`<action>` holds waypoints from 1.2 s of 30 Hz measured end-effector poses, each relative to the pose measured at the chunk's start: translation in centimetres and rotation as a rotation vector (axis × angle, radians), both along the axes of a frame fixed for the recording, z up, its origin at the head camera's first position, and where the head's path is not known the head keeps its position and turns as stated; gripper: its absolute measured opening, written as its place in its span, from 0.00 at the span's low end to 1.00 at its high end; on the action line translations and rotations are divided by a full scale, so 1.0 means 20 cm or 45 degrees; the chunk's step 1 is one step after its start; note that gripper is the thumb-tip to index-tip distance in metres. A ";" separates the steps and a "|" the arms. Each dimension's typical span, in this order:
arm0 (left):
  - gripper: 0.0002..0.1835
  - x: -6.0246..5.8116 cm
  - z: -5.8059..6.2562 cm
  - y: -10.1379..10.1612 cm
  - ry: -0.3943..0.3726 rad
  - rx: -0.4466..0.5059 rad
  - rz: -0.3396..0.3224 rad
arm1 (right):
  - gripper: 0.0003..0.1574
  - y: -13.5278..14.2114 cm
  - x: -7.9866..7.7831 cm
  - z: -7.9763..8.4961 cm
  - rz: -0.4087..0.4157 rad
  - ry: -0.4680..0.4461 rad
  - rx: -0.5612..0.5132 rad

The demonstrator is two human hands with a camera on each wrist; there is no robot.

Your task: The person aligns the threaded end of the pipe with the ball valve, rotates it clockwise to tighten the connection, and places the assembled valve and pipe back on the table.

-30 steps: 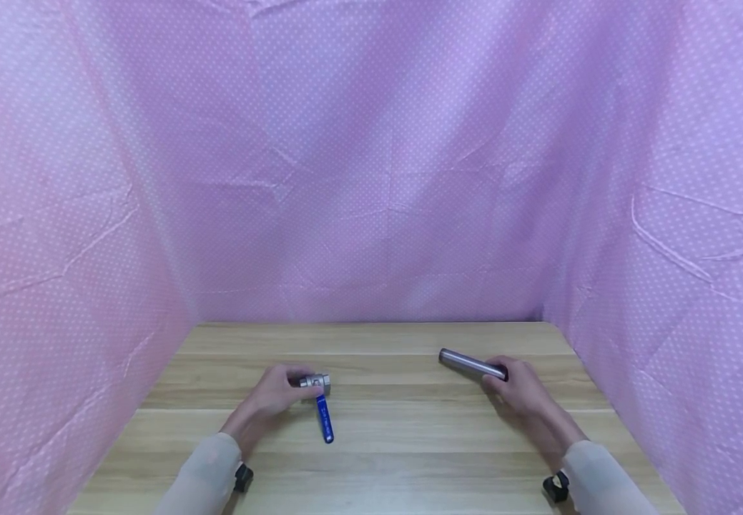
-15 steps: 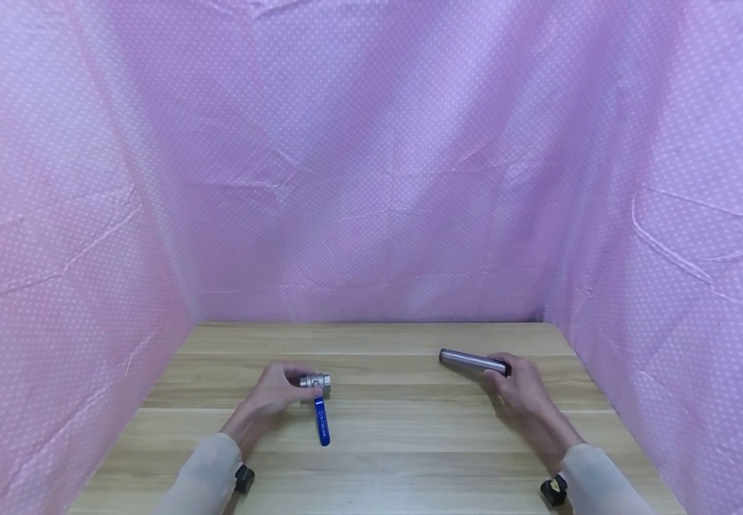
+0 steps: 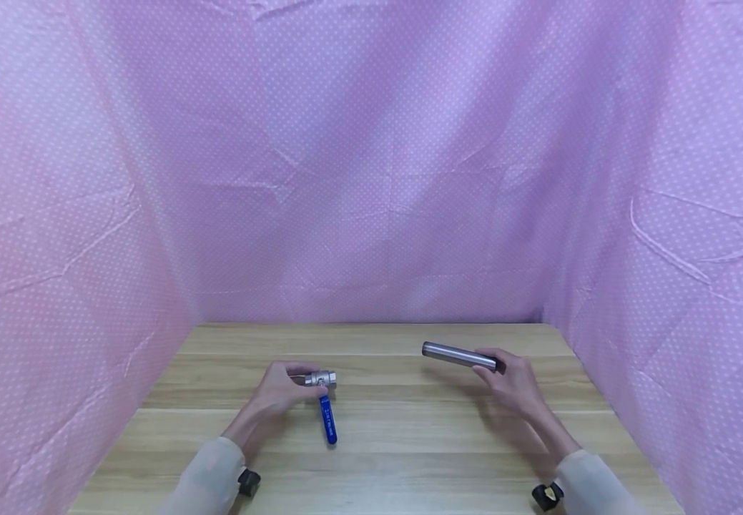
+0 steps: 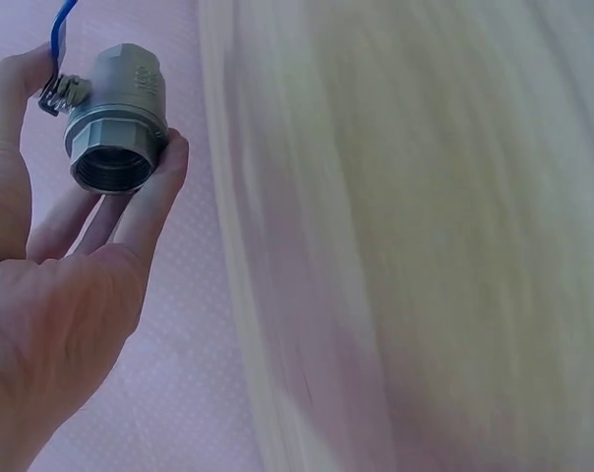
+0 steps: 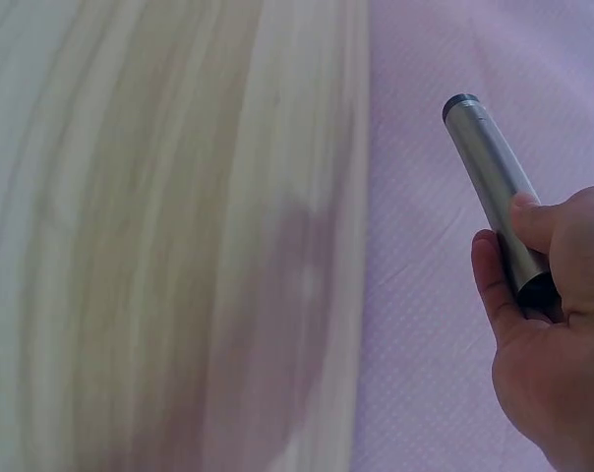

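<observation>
A steel ball valve (image 3: 322,379) with a blue lever handle (image 3: 328,420) is pinched between the thumb and fingers of my left hand (image 3: 281,388). In the left wrist view the threaded open end of the ball valve (image 4: 130,98) faces the camera, the thumb is at the lever side and the fingers lie beneath. My right hand (image 3: 511,383) grips one end of a grey metal pipe (image 3: 455,354). The pipe's free end points left toward the valve. Dark bands mark both ends of the pipe (image 5: 492,172) in the right wrist view. A wide gap separates pipe and valve.
Both hands are over a wooden table (image 3: 377,429). Pink dotted cloth (image 3: 371,179) hangs behind it and at both sides. Black wrist bands show at the sleeves, a left one (image 3: 249,482) and a right one (image 3: 547,495).
My right hand has lifted the pipe a little and moved it left, with its shadow now farther below. My left hand has shifted the ball valve slightly right.
</observation>
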State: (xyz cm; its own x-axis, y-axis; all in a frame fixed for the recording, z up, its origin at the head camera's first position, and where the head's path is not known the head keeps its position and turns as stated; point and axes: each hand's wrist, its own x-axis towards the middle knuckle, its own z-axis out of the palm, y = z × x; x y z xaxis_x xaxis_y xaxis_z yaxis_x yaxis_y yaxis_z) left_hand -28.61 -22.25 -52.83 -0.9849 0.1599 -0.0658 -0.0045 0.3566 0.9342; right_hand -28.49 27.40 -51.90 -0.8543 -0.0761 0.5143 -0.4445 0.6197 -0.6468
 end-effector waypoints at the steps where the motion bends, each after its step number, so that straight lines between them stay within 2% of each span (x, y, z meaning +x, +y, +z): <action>1: 0.32 0.00 0.00 0.01 -0.007 0.010 0.011 | 0.20 -0.01 0.01 0.01 0.012 0.007 -0.021; 6: 0.33 0.02 0.03 0.05 -0.013 0.081 0.047 | 0.20 -0.08 0.04 0.05 0.086 0.027 -0.127; 12: 0.29 0.04 0.09 0.11 0.013 0.186 0.102 | 0.21 -0.15 0.07 0.11 0.177 0.055 -0.229; 19: 0.29 0.05 0.15 0.16 0.022 0.307 0.130 | 0.22 -0.20 0.10 0.14 0.261 0.086 -0.275; 26: 0.31 0.08 0.21 0.21 0.029 0.369 0.117 | 0.24 -0.24 0.13 0.18 0.350 0.131 -0.330; 33: 0.30 0.14 0.30 0.27 0.015 0.524 0.062 | 0.26 -0.28 0.17 0.24 0.434 0.244 -0.317; 36: 0.32 0.17 0.34 0.29 0.017 0.561 0.032 | 0.27 -0.29 0.18 0.26 0.490 0.258 -0.331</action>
